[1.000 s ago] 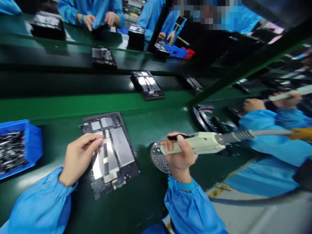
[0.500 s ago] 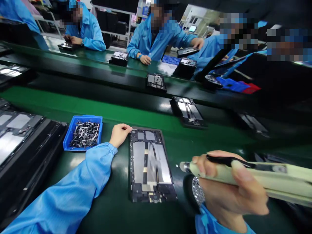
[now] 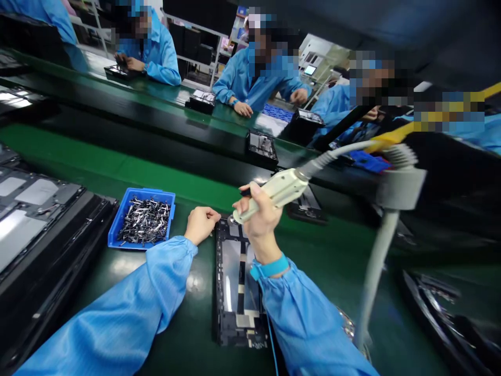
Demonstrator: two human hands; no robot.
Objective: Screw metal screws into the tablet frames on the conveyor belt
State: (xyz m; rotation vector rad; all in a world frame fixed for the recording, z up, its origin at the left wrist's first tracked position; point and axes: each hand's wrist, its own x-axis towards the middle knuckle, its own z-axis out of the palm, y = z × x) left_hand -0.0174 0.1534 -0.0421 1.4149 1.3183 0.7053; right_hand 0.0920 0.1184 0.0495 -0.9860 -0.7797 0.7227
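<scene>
A person's right hand (image 3: pixel 263 216) is wrapped around a pale cream, angular hard-plastic powered driver (image 3: pixel 285 185), its rounded metal nose angled down at the top end of a flat, rectangular black-framed device chassis (image 3: pixel 230 274); whether the tip touches cannot be told. The chassis lies on the smooth, dark green worktop (image 3: pixel 188 334) in front of the person, its smooth silvery panels crossed by a black strip with pale patches, partly covered by the right forearm. The left hand (image 3: pixel 200 224) is at its upper left corner, thumb and finger drawn into a narrow pinch; whether something small sits between them cannot be told.

Both sleeves are of creased, faintly glossy blue cloth, and a flat turquoise wristband (image 3: pixel 272 267) circles the right wrist. From the driver runs a ribbed grey cable (image 3: pixel 354 147) meeting a yellow length.

Just beside the left hand stands a shallow, glossy blue plastic bin (image 3: pixel 117 230), heaped with tiny, jagged black and silvery parts (image 3: pixel 144 220). Further left lies a stack of flat black panels (image 3: pixel 43 224) with grey insets. Across the bench, co-workers wear blue smocks
</scene>
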